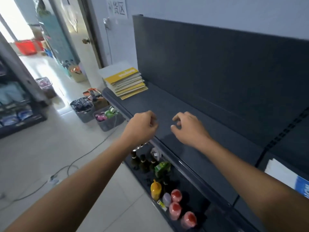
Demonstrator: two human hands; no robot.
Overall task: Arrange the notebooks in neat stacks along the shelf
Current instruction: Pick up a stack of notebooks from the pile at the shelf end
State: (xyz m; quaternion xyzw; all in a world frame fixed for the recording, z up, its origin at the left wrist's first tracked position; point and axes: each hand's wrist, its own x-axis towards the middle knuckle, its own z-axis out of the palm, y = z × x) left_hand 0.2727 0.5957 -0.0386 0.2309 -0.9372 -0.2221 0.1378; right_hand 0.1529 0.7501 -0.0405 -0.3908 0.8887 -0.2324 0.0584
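A stack of yellow and white notebooks [124,82] lies at the far left end of the dark grey shelf [184,114], its edges slightly uneven. My left hand [142,126] hovers over the shelf's front edge with loosely curled fingers, holding nothing. My right hand [187,127] hangs over the bare shelf board a little to the right, fingers also loosely curled and empty. Both hands are well short of the stack. At the right edge a white and blue item [291,178] lies on the neighbouring shelf section; I cannot tell if it is a notebook.
The lower shelf holds dark bottles [143,162], a green carton [162,168], a yellow squeeze bottle [155,190] and red-capped jars [175,210]. Grey baskets of goods [107,119] stand on the floor left of the shelf. A cable [71,166] runs across the tiles.
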